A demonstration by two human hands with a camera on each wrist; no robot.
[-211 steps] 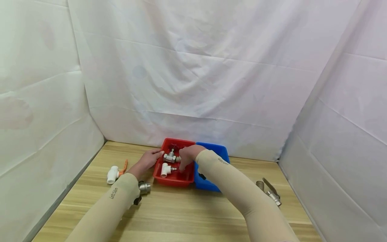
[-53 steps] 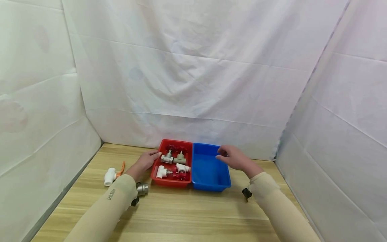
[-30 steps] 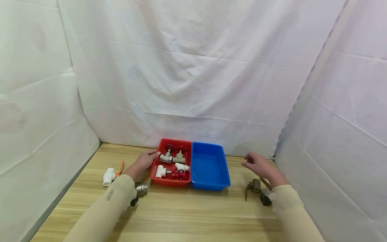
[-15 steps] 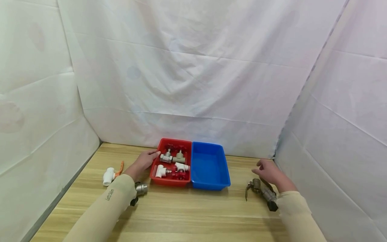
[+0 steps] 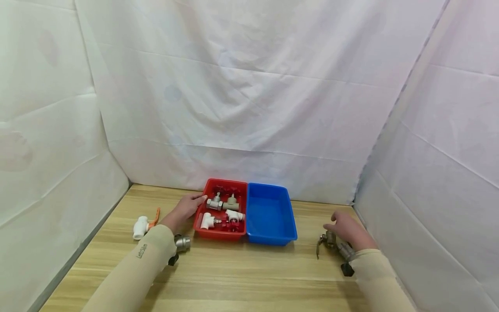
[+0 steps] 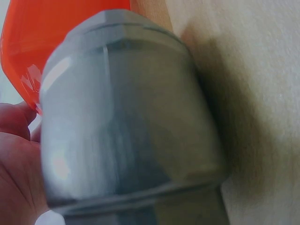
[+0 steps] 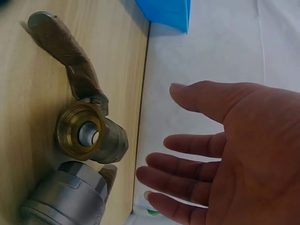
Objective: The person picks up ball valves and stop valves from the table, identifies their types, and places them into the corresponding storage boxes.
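My left hand (image 5: 186, 207) holds the left rim of the red bin (image 5: 220, 236), its thumb over the edge. Inside lie several valves with red handwheels: a metal one (image 5: 214, 203), a beige one (image 5: 231, 203) and two white ones. At the right, my right hand (image 5: 347, 227) hovers just above a brass ball valve (image 5: 330, 239) with a lever handle. In the right wrist view its fingers (image 7: 183, 180) are spread loosely and hold nothing. Close to the brass valve lies a silver ball valve (image 7: 65, 197), partly hidden by the wrist in the head view.
A blue bin (image 5: 270, 216) stands against the red one, with nothing in it. Under the left forearm lies another silver valve (image 6: 126, 117). Farther left is a white ball valve (image 5: 141, 227) with an orange handle. White cloth walls enclose the wooden table (image 5: 241, 277).
Seven seconds ago my right hand was inside the red bin. It has since withdrawn, passed over the blue bin to the right, and lowered towards the brass valve. The left hand stays put.
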